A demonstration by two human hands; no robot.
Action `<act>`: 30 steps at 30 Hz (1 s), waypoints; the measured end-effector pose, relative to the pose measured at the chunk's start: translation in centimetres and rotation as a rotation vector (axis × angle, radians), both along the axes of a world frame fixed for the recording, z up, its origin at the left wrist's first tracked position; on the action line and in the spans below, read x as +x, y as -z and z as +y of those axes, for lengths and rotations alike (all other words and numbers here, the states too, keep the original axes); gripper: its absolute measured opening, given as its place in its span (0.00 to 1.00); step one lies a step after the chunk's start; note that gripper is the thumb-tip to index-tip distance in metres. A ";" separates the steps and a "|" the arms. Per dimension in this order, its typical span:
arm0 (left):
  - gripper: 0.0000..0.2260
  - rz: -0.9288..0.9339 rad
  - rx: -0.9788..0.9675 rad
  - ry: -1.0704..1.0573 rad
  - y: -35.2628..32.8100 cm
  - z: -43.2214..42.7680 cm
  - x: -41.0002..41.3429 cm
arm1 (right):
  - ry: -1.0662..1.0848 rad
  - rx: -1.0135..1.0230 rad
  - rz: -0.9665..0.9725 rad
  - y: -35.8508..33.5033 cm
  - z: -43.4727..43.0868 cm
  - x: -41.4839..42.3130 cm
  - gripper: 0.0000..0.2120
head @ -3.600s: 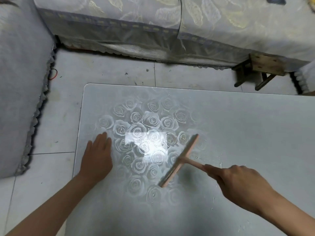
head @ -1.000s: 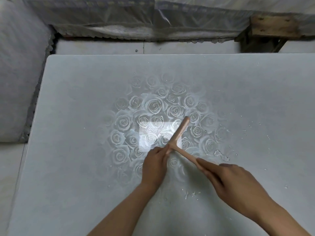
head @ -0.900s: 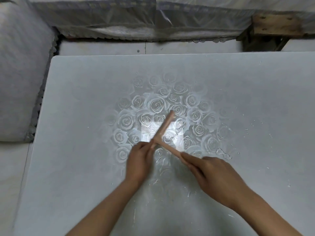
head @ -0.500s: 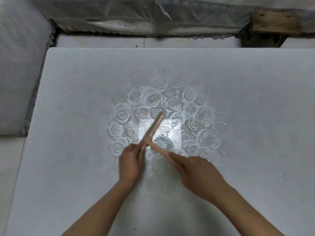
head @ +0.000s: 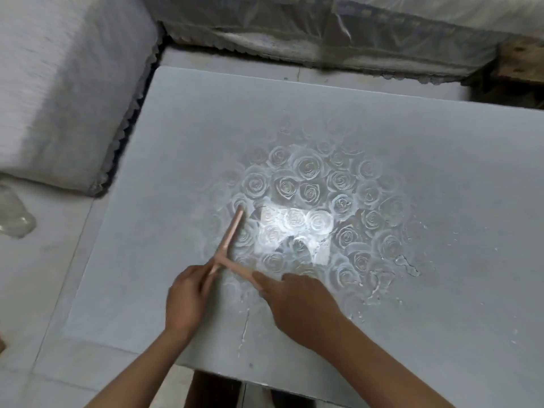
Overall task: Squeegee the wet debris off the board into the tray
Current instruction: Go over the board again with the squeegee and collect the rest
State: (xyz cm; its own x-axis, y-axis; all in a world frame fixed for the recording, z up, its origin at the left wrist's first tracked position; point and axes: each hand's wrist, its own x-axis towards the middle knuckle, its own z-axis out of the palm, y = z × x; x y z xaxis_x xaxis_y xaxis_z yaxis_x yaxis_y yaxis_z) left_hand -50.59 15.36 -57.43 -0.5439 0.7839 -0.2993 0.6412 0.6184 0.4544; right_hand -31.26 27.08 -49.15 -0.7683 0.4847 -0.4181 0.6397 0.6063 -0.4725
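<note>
A pale grey board with a rose pattern in its middle fills the view. A pink T-shaped squeegee lies with its blade on the left part of the roses. My right hand grips its handle. My left hand pinches the near end of the blade. Water drops and small white bits of wet debris lie right of the roses, and a thin white streak runs toward the near edge. No tray is in view.
A grey covered cushion stands at the left, a draped cloth runs along the back, and a wooden stool sits at the far right. Tiled floor shows left of the board, with a clear plastic item.
Both hands and the squeegee have slid left across the rose pattern over the last second. Earlier, my left hand lay flat on the board; now it holds the blade's end.
</note>
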 end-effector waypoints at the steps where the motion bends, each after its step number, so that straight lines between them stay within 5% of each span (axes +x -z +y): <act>1: 0.12 0.001 -0.030 -0.040 0.3 -1.0 -0.2 | -0.025 0.005 -0.010 0.2 -0.7 -1.0 0.18; 7: 0.12 -0.054 0.041 -0.026 2.2 -0.1 6.0 | 0.099 -0.026 -0.113 0.5 -1.1 4.5 0.24; 14: 0.14 -0.346 0.128 -0.016 1.9 -0.1 11.1 | 0.095 0.103 -0.232 -3.3 -2.3 9.2 0.20; 18: 0.08 -0.166 0.184 -0.147 0.4 -2.9 6.2 | -0.023 0.081 -0.143 -3.5 -3.7 3.7 0.24; 23: 0.11 -0.101 -0.025 -0.217 -0.6 -12.4 -1.6 | -0.176 -0.068 -0.210 -1.7 -9.3 -4.3 0.29; 26: 0.14 -0.063 -0.119 -0.197 0.0 -14.7 -3.7 | -0.143 0.018 -0.270 -1.1 -9.7 -1.0 0.34; 30: 0.17 -0.085 -0.237 -0.181 0.4 -16.2 -4.8 | -0.078 0.189 -0.396 -3.6 -8.0 4.7 0.26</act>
